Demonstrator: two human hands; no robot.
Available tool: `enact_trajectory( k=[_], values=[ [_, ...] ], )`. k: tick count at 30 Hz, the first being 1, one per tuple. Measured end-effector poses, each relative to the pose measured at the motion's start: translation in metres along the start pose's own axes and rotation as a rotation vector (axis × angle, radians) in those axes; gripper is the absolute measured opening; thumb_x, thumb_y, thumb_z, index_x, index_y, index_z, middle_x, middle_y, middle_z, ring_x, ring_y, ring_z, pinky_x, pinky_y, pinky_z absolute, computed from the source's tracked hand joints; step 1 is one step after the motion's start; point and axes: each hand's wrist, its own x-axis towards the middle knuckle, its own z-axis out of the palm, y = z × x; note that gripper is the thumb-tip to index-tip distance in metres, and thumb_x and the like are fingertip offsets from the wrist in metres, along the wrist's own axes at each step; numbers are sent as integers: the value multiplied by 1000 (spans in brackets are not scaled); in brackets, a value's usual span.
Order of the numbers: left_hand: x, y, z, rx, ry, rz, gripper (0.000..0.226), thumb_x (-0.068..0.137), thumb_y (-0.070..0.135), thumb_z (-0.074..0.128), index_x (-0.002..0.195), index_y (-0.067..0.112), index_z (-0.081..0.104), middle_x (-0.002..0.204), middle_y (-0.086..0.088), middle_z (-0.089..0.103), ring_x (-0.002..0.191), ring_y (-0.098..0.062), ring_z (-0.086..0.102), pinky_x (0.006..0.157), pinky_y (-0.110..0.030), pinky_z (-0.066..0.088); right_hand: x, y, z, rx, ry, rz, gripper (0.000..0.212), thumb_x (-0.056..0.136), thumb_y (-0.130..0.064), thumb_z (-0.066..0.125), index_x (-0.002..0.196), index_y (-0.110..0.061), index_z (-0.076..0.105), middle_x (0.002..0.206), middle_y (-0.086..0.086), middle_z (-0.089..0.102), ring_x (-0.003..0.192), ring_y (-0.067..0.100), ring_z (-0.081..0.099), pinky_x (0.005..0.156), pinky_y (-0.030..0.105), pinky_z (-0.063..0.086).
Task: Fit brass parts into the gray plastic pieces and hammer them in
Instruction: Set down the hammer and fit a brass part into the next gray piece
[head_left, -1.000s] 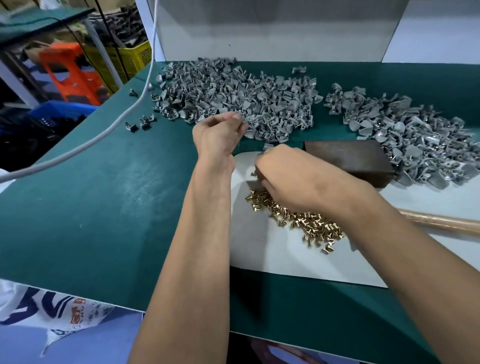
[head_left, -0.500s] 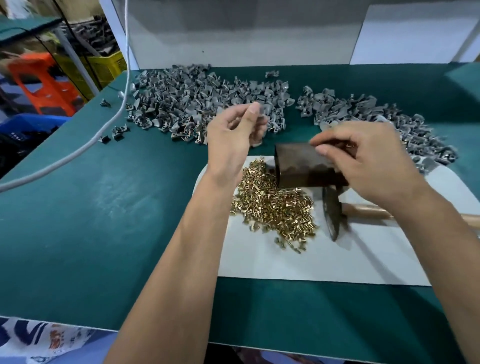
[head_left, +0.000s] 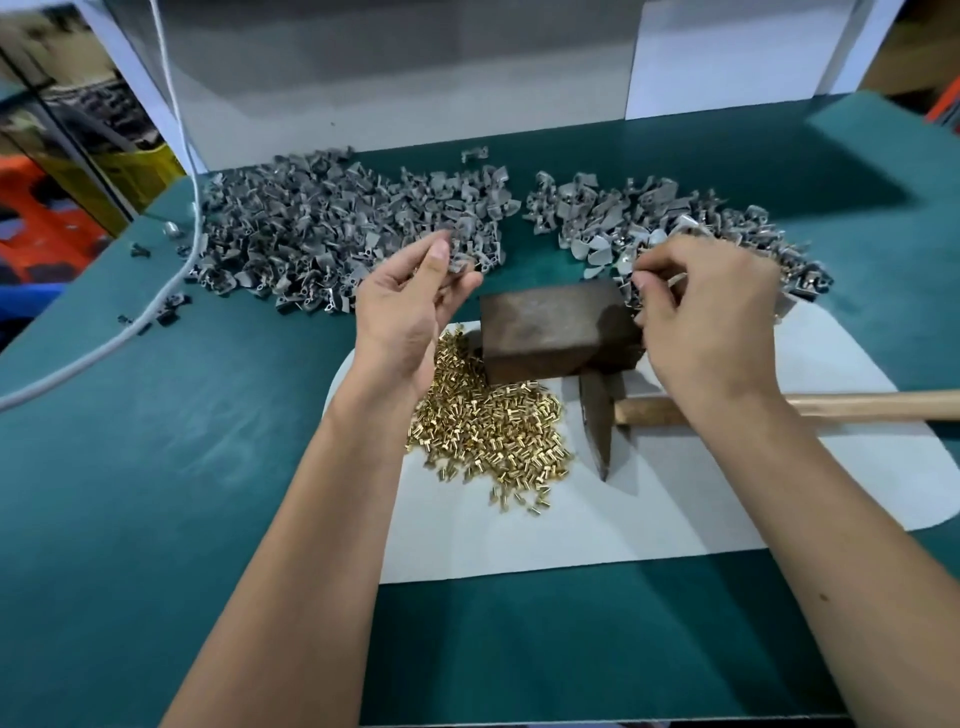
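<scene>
Your left hand pinches a gray plastic piece at its fingertips. Your right hand, fingers curled, seems to hold something small; I cannot tell what. The brass parts lie just below your left palm, the metal block between your hands.

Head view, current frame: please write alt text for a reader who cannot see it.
Two bare hands hover over a green table: the left hand pinches a gray plastic piece, the right hand curls by the right gray pile. Below lie a dark block, brass parts and a hammer on a white mat.
</scene>
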Motion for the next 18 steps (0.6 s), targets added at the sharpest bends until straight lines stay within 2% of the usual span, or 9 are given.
enact_trajectory(
  k=[2, 4, 6, 8, 10, 12, 14, 16, 18],
  values=[
    [2, 0, -1, -4, 12, 3, 10, 98, 3, 62, 106, -3, 65, 91, -16, 70, 90, -25, 72, 80, -26, 61, 0, 0, -1, -12, 11, 3, 12, 93, -10, 70, 100, -14, 79, 94, 4, 74, 82, 23, 68, 86, 38, 56],
    [2, -1, -1, 6, -19, 5, 5, 98, 3, 63, 95, 0, 66, 89, -17, 70, 87, -25, 72, 81, -25, 61, 0, -1, -1, -34, 35, 7, 12, 92, -13, 72, 100, -17, 80, 97, 3, 73, 83, 18, 65, 85, 25, 51],
    [0, -2, -1, 10, -74, -1, 8, 97, 3, 62, 94, 0, 69, 90, -17, 71, 85, -24, 73, 79, -24, 60, 0, -4, -1, -4, 59, 6, 13, 90, -14, 74, 100, -17, 81, 95, 1, 73, 81, 12, 62, 80, 14, 43],
    [-1, -3, 1, 15, -136, -7, 10, 98, 3, 62, 97, -1, 70, 91, -16, 72, 86, -23, 74, 78, -22, 60, -2, -8, -1, 90, 66, 1, 13, 89, -13, 75, 99, -18, 82, 92, -2, 75, 78, 8, 64, 78, 10, 46],
    [-3, -4, 4, 38, -204, -2, 11, 97, 5, 63, 100, -1, 72, 93, -14, 74, 90, -26, 75, 80, -24, 60, -5, -12, 0, 219, 48, 10, 15, 90, -11, 74, 101, -17, 82, 92, -4, 76, 76, 7, 70, 78, 19, 57],
    [-6, -6, 8, 144, -269, 77, 15, 98, 7, 63, 105, -2, 73, 97, -16, 74, 92, -28, 73, 83, -27, 60, -8, -15, 2, 336, 15, 23, 18, 92, -7, 72, 104, -16, 81, 93, -4, 76, 73, 7, 73, 70, 28, 62],
    [-9, -9, 12, 254, -342, 195, 19, 99, 6, 61, 112, -1, 73, 96, -15, 73, 89, -28, 71, 82, -29, 60, -10, -18, 4, 394, -23, 12, 20, 92, -5, 72, 105, -17, 80, 92, -7, 75, 69, 5, 73, 65, 27, 63],
    [-12, -10, 16, 283, -399, 248, 21, 100, 5, 60, 117, 3, 72, 91, -6, 75, 84, -23, 70, 79, -29, 61, -11, -21, 6, 401, -52, -39, 20, 90, -7, 73, 104, -19, 81, 93, -11, 76, 76, 3, 73, 72, 29, 63],
    [-14, -10, 19, 310, -416, 254, 22, 98, 5, 63, 118, 4, 72, 92, -7, 77, 81, -22, 71, 76, -29, 62, -13, -26, 7, 391, -50, -112, 19, 89, -9, 73, 104, -19, 80, 94, -12, 76, 85, 2, 73, 80, 29, 61]
  ],
)
